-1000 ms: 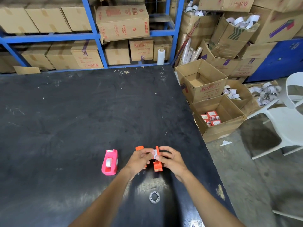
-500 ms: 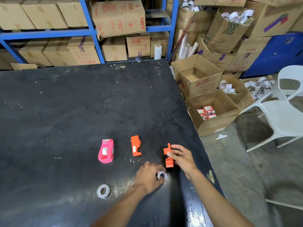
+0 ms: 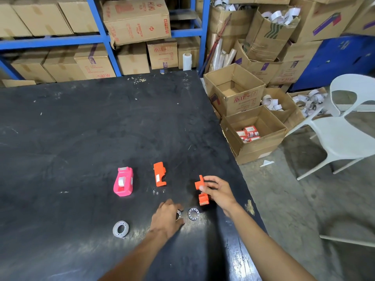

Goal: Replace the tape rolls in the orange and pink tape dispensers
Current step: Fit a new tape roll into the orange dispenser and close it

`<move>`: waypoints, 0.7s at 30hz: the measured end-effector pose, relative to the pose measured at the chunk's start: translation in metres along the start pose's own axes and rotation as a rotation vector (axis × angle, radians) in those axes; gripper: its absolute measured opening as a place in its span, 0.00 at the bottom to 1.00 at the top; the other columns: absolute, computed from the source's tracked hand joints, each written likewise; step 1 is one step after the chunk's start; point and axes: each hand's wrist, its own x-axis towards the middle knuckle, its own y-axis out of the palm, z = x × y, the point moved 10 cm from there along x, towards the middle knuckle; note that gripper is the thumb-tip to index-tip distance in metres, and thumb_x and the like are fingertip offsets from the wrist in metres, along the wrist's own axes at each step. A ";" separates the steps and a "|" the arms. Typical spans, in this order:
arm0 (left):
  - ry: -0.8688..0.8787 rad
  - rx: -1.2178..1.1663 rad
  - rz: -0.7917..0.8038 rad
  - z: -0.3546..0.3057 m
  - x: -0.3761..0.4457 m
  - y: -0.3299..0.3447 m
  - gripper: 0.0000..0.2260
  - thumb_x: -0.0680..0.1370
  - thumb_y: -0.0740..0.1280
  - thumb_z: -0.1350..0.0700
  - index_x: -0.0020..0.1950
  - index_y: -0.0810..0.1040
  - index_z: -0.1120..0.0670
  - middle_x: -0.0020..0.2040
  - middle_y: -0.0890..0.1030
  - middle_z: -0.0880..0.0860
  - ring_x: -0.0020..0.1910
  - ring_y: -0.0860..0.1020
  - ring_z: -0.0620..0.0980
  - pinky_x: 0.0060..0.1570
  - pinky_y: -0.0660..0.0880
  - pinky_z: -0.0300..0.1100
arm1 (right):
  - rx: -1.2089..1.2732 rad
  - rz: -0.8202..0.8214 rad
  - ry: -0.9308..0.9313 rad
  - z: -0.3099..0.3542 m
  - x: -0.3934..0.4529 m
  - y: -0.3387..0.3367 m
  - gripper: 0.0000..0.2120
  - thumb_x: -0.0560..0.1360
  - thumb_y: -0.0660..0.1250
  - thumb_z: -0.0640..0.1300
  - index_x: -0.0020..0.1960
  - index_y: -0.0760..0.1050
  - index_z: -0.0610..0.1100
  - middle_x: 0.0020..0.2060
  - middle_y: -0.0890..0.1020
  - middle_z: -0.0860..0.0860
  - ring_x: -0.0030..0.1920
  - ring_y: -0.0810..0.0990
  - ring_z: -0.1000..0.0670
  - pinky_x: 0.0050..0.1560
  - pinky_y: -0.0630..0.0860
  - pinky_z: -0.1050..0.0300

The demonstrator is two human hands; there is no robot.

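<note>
The orange dispenser is split in two. One half point(image 3: 159, 174) lies flat on the black table point(image 3: 81, 128); my right hand point(image 3: 218, 191) grips the other half point(image 3: 200, 189) near the table's right edge. My left hand point(image 3: 167, 218) rests on the table with its fingers closed round a small ring point(image 3: 178, 214). Just right of it lies another small ring point(image 3: 193, 214). A clear tape roll point(image 3: 121, 229) lies to the left. The pink dispenser point(image 3: 123, 181) stands closed farther left with a roll inside.
The table's right edge runs close to my right hand. Beyond it on the floor stand open cardboard boxes point(image 3: 253, 136), one with small red packets, and a white plastic chair point(image 3: 345, 128). Blue shelving point(image 3: 101, 37) with cartons lines the back.
My hands came apart: the orange dispenser was opened and one half left on the table. My left hand moved down to the rings near the front, and one ring now lies beside it.
</note>
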 end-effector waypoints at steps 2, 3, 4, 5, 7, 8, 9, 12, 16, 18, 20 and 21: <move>-0.003 -0.032 0.007 0.006 -0.002 0.000 0.15 0.74 0.70 0.50 0.60 0.80 0.44 0.59 0.77 0.50 0.60 0.77 0.54 0.59 0.75 0.46 | 0.003 0.020 0.003 0.002 -0.004 0.008 0.18 0.72 0.73 0.33 0.61 0.76 0.38 0.51 0.85 0.42 0.48 0.84 0.46 0.34 0.78 0.67; -0.002 -0.059 -0.003 0.008 -0.002 -0.002 0.14 0.74 0.70 0.52 0.60 0.80 0.45 0.58 0.78 0.50 0.59 0.78 0.54 0.59 0.75 0.44 | 0.002 0.030 0.001 0.003 -0.006 0.012 0.18 0.73 0.73 0.33 0.61 0.76 0.39 0.52 0.85 0.41 0.48 0.84 0.46 0.33 0.78 0.67; -0.013 -0.112 -0.014 0.011 -0.002 -0.006 0.14 0.74 0.70 0.53 0.58 0.81 0.46 0.57 0.79 0.50 0.57 0.79 0.53 0.58 0.74 0.42 | 0.000 0.040 -0.002 0.004 -0.008 0.016 0.18 0.73 0.73 0.33 0.61 0.76 0.39 0.53 0.85 0.41 0.48 0.84 0.46 0.33 0.78 0.68; -0.038 -0.210 -0.020 0.015 -0.001 -0.010 0.13 0.73 0.70 0.54 0.57 0.82 0.46 0.56 0.81 0.51 0.55 0.80 0.52 0.57 0.75 0.41 | -0.002 0.047 -0.005 0.005 -0.010 0.019 0.17 0.73 0.73 0.34 0.61 0.76 0.39 0.53 0.85 0.41 0.48 0.84 0.47 0.33 0.78 0.68; -0.102 -0.542 -0.003 0.023 -0.001 -0.018 0.12 0.73 0.72 0.58 0.57 0.83 0.50 0.52 0.84 0.53 0.51 0.82 0.52 0.57 0.78 0.41 | 0.002 0.057 -0.010 0.007 -0.014 0.025 0.17 0.74 0.73 0.35 0.61 0.76 0.40 0.54 0.85 0.41 0.48 0.83 0.48 0.33 0.77 0.69; -0.125 -0.740 0.009 0.025 -0.001 -0.024 0.13 0.74 0.72 0.59 0.58 0.83 0.52 0.51 0.85 0.55 0.51 0.83 0.53 0.57 0.79 0.43 | 0.001 0.061 -0.012 0.008 -0.016 0.028 0.16 0.74 0.73 0.36 0.61 0.76 0.40 0.53 0.85 0.42 0.47 0.83 0.49 0.34 0.77 0.70; -0.145 -0.925 0.024 0.027 -0.002 -0.030 0.12 0.75 0.71 0.60 0.59 0.82 0.54 0.51 0.85 0.56 0.52 0.83 0.53 0.56 0.80 0.45 | -0.001 0.070 -0.017 0.010 -0.019 0.032 0.16 0.74 0.73 0.37 0.60 0.77 0.42 0.53 0.85 0.43 0.46 0.83 0.51 0.36 0.76 0.69; -0.152 -1.260 0.051 0.024 -0.004 -0.052 0.11 0.77 0.69 0.57 0.59 0.82 0.55 0.55 0.85 0.55 0.53 0.84 0.49 0.52 0.81 0.41 | 0.006 0.102 -0.046 0.020 -0.025 0.046 0.16 0.74 0.73 0.40 0.61 0.77 0.45 0.54 0.86 0.45 0.47 0.84 0.51 0.44 0.77 0.62; -0.105 -1.403 0.049 0.022 -0.005 -0.075 0.12 0.79 0.66 0.58 0.62 0.80 0.58 0.55 0.85 0.55 0.47 0.85 0.44 0.53 0.80 0.41 | 0.061 0.143 -0.097 0.037 -0.034 0.067 0.16 0.75 0.73 0.41 0.61 0.77 0.45 0.54 0.86 0.46 0.52 0.85 0.45 0.52 0.80 0.51; -0.086 -1.438 0.049 0.021 -0.006 -0.084 0.12 0.80 0.66 0.59 0.62 0.80 0.59 0.57 0.84 0.58 0.50 0.85 0.49 0.54 0.80 0.43 | 0.078 0.169 -0.121 0.045 -0.038 0.078 0.16 0.75 0.73 0.40 0.62 0.77 0.45 0.54 0.86 0.46 0.54 0.85 0.45 0.55 0.81 0.47; -0.076 -1.480 0.045 0.023 -0.008 -0.090 0.12 0.80 0.65 0.59 0.62 0.79 0.59 0.58 0.84 0.59 0.53 0.84 0.53 0.54 0.80 0.43 | 0.090 0.188 -0.140 0.051 -0.042 0.087 0.17 0.75 0.72 0.40 0.63 0.77 0.44 0.54 0.86 0.45 0.55 0.85 0.44 0.55 0.81 0.46; -0.072 -1.496 0.044 0.023 -0.009 -0.093 0.12 0.80 0.65 0.58 0.62 0.80 0.59 0.58 0.84 0.59 0.54 0.84 0.54 0.53 0.81 0.42 | 0.092 0.193 -0.146 0.054 -0.044 0.091 0.17 0.75 0.72 0.39 0.63 0.76 0.44 0.54 0.86 0.44 0.55 0.85 0.43 0.55 0.81 0.45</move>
